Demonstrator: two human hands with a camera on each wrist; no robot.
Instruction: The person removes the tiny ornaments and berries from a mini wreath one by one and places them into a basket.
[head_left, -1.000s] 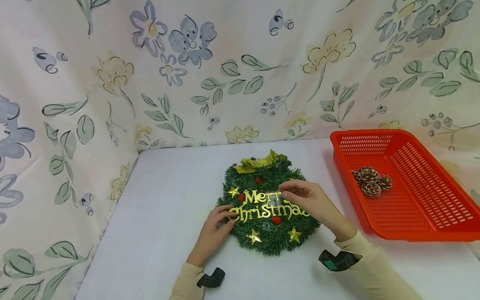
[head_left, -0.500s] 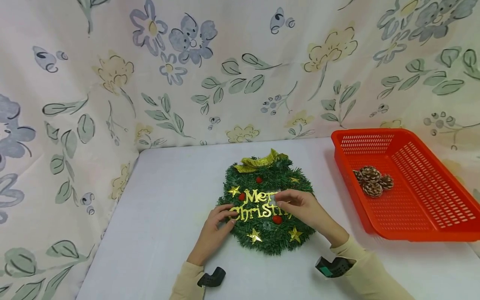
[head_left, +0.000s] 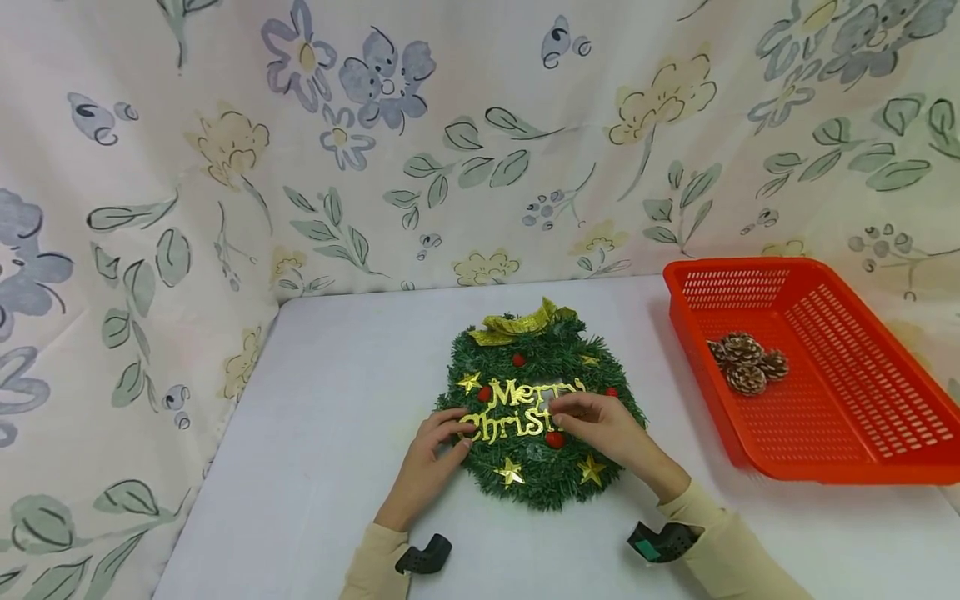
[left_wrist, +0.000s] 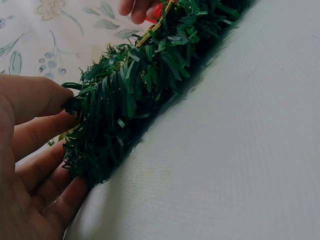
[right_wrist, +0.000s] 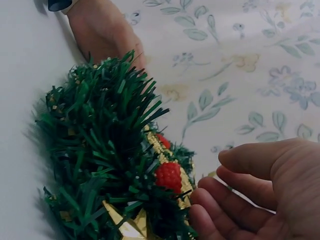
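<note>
A green tinsel wreath (head_left: 540, 492) lies on the white table, with gold "Merry Christmas" lettering (head_left: 513, 423) across it. Gold stars (head_left: 510, 472), red berries (head_left: 555, 439) and a gold ribbon bow (head_left: 517, 325) decorate it. My left hand (head_left: 426, 467) rests at the wreath's left edge; in the left wrist view its fairly straight fingers (left_wrist: 40, 135) touch the tinsel. My right hand (head_left: 600, 425) is over the right part of the lettering and hides the end of "Christmas". In the right wrist view, nothing shows between its thumb and loosely bent fingers (right_wrist: 225, 200).
A red plastic basket (head_left: 705, 400) stands to the right of the wreath. Several pine cones (head_left: 744, 367) lie inside it, on its left side. Behind the white table (head_left: 330, 417) hangs a floral cloth (head_left: 465, 225). Each wrist carries a black camera.
My right hand has moved left and down across the lettering, uncovering the end of "Merry" and a red berry at the right. My left hand and the wreath look unmoved.
</note>
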